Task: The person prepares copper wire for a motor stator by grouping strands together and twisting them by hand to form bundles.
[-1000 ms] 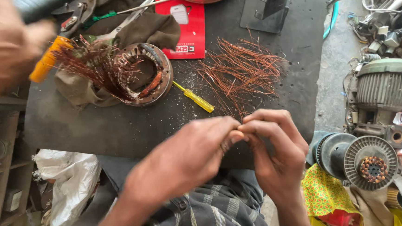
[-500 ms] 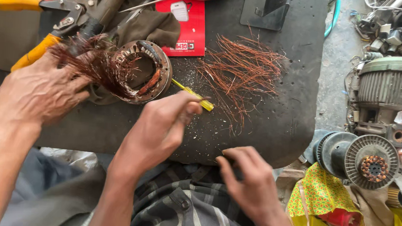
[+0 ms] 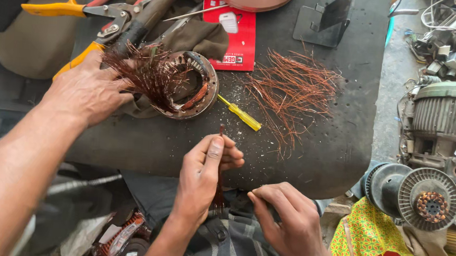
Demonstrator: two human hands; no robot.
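The left hand now pinches a thin bundle of copper wire upright at the counter's near edge; the right hand has let go, fingers loosely curled just beside it, suggesting the strands are gathered.

A co-worker's hand steadies the stator.

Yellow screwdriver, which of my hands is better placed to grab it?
Probably right: the right hand looks empty at the table edge, while the left hand, though nearer the screwdriver, pinches copper wire.

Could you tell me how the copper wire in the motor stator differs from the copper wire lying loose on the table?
The stator wire bristles in a dense dark tuft from the ring; the loose wire lies flat, spread thin and brighter. A co-worker's hand rests beside the stator wire; nothing touches the loose wire. Both are cut copper strands.
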